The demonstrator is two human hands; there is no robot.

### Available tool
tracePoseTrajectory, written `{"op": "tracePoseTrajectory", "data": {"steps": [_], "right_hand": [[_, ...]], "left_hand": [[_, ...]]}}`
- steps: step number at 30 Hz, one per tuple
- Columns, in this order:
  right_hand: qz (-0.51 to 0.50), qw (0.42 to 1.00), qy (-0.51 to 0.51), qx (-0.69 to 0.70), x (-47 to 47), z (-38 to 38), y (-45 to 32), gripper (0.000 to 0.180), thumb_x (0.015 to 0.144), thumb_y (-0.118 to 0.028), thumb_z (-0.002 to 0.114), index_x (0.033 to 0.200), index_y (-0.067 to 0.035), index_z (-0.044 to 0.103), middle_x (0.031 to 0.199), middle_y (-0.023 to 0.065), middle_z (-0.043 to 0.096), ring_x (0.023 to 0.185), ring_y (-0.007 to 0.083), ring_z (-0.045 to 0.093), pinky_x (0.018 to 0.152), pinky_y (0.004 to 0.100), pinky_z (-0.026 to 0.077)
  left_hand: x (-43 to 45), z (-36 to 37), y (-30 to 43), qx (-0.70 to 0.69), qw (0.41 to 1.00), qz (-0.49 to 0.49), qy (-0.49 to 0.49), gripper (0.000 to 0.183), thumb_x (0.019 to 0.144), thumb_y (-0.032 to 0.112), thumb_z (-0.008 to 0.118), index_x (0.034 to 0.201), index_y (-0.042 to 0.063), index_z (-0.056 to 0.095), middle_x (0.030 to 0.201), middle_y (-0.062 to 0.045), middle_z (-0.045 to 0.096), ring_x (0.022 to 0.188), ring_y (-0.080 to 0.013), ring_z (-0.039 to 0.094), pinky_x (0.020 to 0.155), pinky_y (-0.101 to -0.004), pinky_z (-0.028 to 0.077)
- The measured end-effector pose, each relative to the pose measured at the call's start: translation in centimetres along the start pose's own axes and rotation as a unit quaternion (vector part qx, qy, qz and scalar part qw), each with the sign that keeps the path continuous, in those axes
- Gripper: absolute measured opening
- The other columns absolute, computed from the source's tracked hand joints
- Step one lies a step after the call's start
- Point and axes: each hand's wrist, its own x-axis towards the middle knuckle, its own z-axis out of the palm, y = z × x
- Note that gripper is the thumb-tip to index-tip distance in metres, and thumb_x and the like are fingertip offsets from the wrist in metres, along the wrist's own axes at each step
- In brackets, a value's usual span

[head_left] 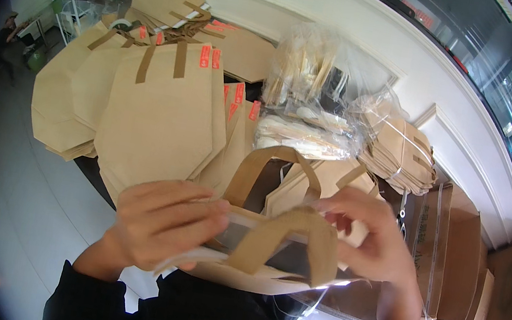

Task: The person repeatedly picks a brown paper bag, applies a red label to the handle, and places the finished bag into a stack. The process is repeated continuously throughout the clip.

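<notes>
A kraft paper bag with flat paper handles is held near my body, its mouth spread and facing up. My left hand grips the bag's left edge between thumb and fingers. At the right side, my right hand is curled close to the bag's rim and handle; blur hides whether it grips the paper. One handle stands up behind the mouth and the other arches over the front. Flat paper bags with red labels lie in stacks to the left, beyond my left hand. More flat bags lie just behind the held one.
Clear plastic bags of wrapped wooden utensils sit beyond the hands. A tied bundle of paper bags rests at the right, with scissors below it. Open cardboard boxes stand at the right. Far left, a person is near a table.
</notes>
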Motion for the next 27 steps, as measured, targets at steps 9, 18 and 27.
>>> {"op": "tracePoseTrajectory", "data": {"steps": [9,18,27], "right_hand": [[0.035,0.958,0.272,0.079,-5.5,-5.3,3.1,0.028,0.100,-0.021,0.064,0.114,0.003,0.066,0.089,0.0036,0.066,0.078,0.0087,0.057,0.073,0.0238,0.047],[0.165,0.835,0.523,0.036,-20.8,-3.9,9.7,0.020,0.098,-0.016,0.065,0.108,0.001,0.068,0.085,0.0009,0.067,0.074,0.0063,0.057,0.067,0.0230,0.047],[0.272,0.674,0.543,-0.421,-24.6,3.5,16.5,0.033,0.077,-0.010,0.078,0.108,-0.004,0.069,0.110,0.0120,0.061,0.103,0.0313,0.058,0.089,0.0420,0.050]], "left_hand": [[-0.5,-9.6,-19.4,0.179,0.899,-0.397,0.051,0.050,0.103,0.041,0.052,0.098,-0.007,0.066,0.091,-0.024,0.069,0.085,-0.0371,0.067,0.082,-0.0379,0.051],[2.0,-7.6,-34.9,0.371,0.920,-0.114,0.056,0.057,0.092,0.023,0.070,0.139,-0.004,0.050,0.140,-0.023,0.054,0.131,-0.0364,0.050,0.110,-0.0416,0.039],[14.6,25.0,-1.5,-0.240,0.931,0.163,-0.221,0.040,0.081,0.016,0.076,0.119,0.006,0.066,0.129,-0.016,0.061,0.129,-0.0349,0.052,0.109,-0.0439,0.040]]}}
